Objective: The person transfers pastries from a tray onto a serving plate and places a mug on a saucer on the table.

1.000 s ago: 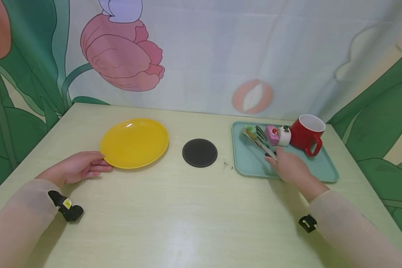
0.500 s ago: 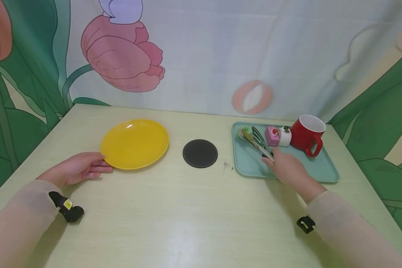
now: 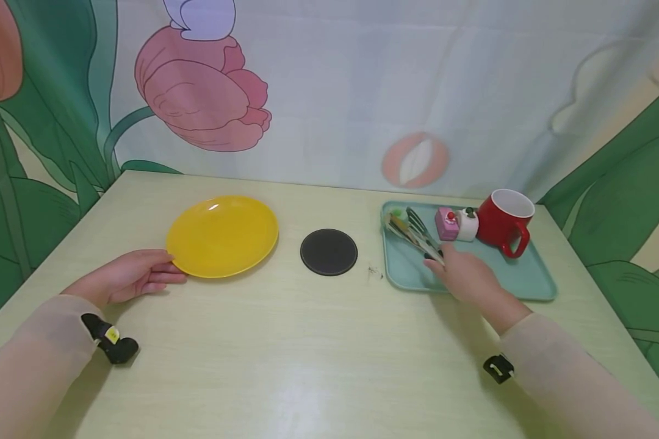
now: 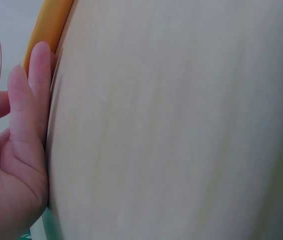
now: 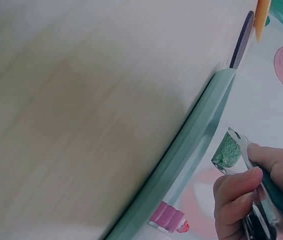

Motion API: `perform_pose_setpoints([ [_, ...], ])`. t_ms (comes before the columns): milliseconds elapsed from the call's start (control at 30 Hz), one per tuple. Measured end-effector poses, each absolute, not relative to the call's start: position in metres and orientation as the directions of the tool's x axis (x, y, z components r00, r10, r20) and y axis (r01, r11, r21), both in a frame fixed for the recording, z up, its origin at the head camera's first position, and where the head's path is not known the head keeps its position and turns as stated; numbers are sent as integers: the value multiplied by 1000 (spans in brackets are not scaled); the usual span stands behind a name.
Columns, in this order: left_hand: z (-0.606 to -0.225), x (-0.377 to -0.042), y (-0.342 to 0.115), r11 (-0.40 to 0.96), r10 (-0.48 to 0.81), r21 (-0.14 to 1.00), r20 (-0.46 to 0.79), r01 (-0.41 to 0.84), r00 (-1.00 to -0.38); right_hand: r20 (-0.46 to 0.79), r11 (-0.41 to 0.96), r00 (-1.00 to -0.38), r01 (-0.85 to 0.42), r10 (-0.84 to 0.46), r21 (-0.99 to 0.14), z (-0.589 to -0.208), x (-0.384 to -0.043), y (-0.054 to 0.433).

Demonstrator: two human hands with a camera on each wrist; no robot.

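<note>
My left hand (image 3: 134, 274) pinches the left rim of a glossy yellow plate (image 3: 223, 236). In the left wrist view, two fingers (image 4: 39, 75) lie along the plate's edge (image 4: 51, 22), low over the table. On the right, my right hand (image 3: 467, 274) grips metal tongs (image 3: 431, 249) with dark grips, over a pale teal tray (image 3: 527, 283). The arms of the tongs are spread at the far end, around a small green piece (image 3: 398, 213) at the tray's back left. Near the tongs, a speckled green piece (image 5: 227, 151) shows in the right wrist view.
A pink toy cake (image 3: 446, 224), a white toy cake (image 3: 467, 224) and a red mug (image 3: 496, 222) stand on the tray. Between plate and tray lies a round black coaster (image 3: 328, 252). A printed curtain (image 3: 318, 91) hangs behind the table.
My right hand has shifted a little to the left with the tongs, whose ends now lie farther left over the tray. The left hand and plate stay in place.
</note>
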State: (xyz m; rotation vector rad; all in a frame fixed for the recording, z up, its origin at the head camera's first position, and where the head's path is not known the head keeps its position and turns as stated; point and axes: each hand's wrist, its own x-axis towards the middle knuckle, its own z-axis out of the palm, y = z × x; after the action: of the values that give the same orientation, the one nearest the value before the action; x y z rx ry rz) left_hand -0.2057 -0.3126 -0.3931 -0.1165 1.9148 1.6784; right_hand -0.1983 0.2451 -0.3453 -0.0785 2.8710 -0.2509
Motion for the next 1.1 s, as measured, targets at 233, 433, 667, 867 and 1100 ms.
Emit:
perform_pose_setpoints([
  [233,-393,-206,-313,205,305,879,-476,-431,-825,-237,985,-968,-48,-87,-167,-343,-196,239],
  [433,-394,-207,-313,203,307,879,-476,-432,-824,-242,983,-967,-43,-86,-176,-343,-196,234],
  [667,-395,-207,-313,209,298,878,-476,-430,-827,-233,979,-967,-53,-100,-196,-344,-195,229],
  [867,-396,-207,-313,211,296,878,-476,-429,-828,-252,979,-963,-47,-97,-197,-344,-195,226],
  [1100,-396,-207,-313,200,293,878,-477,-435,-829,-237,978,-964,-73,-120,-196,-344,-194,223],
])
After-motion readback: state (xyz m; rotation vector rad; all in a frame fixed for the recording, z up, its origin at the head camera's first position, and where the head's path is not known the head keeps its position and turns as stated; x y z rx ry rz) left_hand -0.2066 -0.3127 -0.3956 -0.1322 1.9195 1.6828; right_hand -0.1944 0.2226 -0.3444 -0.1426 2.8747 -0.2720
